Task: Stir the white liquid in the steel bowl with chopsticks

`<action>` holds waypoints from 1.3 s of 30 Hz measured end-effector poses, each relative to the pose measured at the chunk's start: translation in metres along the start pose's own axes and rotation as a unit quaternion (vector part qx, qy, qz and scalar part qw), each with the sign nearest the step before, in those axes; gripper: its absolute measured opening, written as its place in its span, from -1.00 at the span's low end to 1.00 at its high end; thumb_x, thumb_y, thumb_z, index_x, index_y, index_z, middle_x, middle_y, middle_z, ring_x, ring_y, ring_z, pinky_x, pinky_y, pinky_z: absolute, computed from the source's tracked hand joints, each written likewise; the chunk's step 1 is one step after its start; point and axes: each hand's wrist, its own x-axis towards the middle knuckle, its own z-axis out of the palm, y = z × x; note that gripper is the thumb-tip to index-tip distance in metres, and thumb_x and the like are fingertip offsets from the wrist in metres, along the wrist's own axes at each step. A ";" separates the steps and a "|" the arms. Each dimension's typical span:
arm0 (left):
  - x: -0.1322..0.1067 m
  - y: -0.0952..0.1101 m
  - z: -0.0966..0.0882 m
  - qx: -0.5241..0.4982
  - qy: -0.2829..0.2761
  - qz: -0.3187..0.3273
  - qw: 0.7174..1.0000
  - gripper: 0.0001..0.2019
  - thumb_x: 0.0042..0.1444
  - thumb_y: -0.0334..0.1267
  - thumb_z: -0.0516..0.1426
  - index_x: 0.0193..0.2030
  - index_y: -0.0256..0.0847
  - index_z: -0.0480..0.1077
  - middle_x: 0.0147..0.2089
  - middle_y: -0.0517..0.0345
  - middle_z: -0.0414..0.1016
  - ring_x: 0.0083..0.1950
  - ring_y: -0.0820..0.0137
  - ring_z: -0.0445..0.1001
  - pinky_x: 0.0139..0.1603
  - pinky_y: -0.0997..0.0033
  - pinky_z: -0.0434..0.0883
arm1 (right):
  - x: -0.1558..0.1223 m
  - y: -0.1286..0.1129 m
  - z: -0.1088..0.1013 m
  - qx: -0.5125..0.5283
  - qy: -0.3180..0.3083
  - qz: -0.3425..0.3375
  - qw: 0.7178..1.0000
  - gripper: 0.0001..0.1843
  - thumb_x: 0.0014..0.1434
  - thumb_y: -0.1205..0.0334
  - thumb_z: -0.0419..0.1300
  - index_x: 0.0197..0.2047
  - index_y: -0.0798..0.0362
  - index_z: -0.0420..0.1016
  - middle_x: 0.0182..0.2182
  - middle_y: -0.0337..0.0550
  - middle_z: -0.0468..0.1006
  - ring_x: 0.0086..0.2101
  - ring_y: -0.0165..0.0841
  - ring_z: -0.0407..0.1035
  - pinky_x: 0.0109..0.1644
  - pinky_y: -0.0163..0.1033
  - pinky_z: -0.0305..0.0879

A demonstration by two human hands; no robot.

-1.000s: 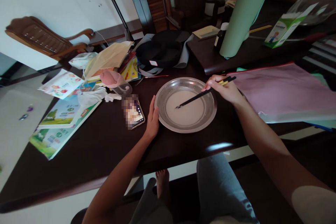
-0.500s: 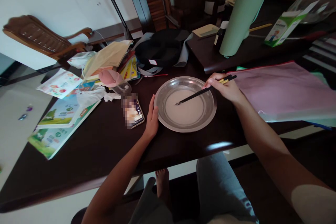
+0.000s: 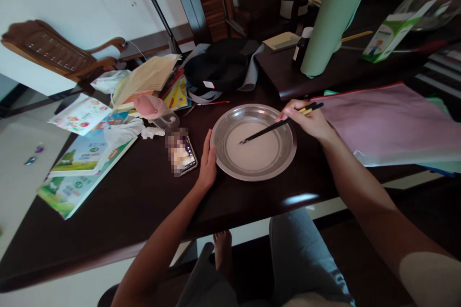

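A round metal basin (image 3: 225,165) with a wide rim stands on the dark table, holding a whitish, milky liquid (image 3: 254,151). My left hand (image 3: 208,162) rests against the basin's left side with its fingers stretched out along the wall. In my right hand (image 3: 302,117), above the right rim, is a pair of black chopsticks (image 3: 268,129) with gold bands near the top. The fingers wrap round them, and their tips dip into the liquid left of the basin's middle. Just left of my left hand lies a lit phone (image 3: 184,153), partly pixelated.
Books (image 3: 75,153), papers and a pink-lidded cup (image 3: 151,108) lie to the left. Behind the basin sits a black bag (image 3: 218,67). A tall green flask (image 3: 333,19) and a small dark bottle (image 3: 301,49) stand at the back right. A pink folder (image 3: 389,124) borders my right hand.
The chopstick tips have shifted very slightly left in the liquid. The whole view has drifted a little; both hands keep their places at the basin.
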 end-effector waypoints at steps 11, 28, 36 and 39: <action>0.001 -0.001 -0.001 -0.002 -0.001 0.003 1.000 -0.38 0.29 0.10 -0.05 0.43 -0.04 0.04 0.51 0.11 0.00 0.50 0.26 0.00 0.50 0.17 -0.08 | 0.000 0.003 0.000 0.024 0.013 0.002 1.000 -0.57 0.18 -0.14 0.20 -0.53 0.00 0.48 -0.55 -0.20 0.56 -0.44 -0.35 0.49 -0.28 -0.22 0.38; 0.000 -0.001 -0.001 -0.001 0.000 0.005 1.000 -0.38 0.30 0.08 -0.05 0.43 -0.06 0.04 0.52 0.09 -0.02 0.51 0.27 -0.03 0.50 0.18 -0.09 | -0.001 0.003 0.002 0.011 -0.008 -0.002 1.000 -0.62 0.19 -0.12 0.20 -0.48 -0.01 0.51 -0.48 -0.19 0.61 -0.37 -0.33 0.52 -0.20 -0.19 0.39; 0.000 -0.003 -0.001 -0.005 0.000 0.007 1.000 -0.40 0.30 0.08 -0.05 0.43 -0.03 0.05 0.51 0.12 0.02 0.50 0.26 0.02 0.50 0.15 -0.07 | 0.006 0.010 -0.010 0.044 0.111 -0.018 0.993 -0.53 0.15 -0.17 0.21 -0.61 -0.03 0.42 -0.63 -0.24 0.48 -0.54 -0.36 0.41 -0.32 -0.17 0.35; 0.000 -0.002 0.000 0.000 0.001 0.010 1.000 -0.40 0.30 0.08 -0.05 0.43 -0.03 0.05 0.51 0.12 0.02 0.50 0.26 0.00 0.50 0.16 -0.07 | 0.003 0.006 -0.005 0.039 0.048 0.004 0.998 -0.55 0.16 -0.16 0.21 -0.58 -0.03 0.46 -0.60 -0.23 0.52 -0.51 -0.35 0.45 -0.30 -0.17 0.37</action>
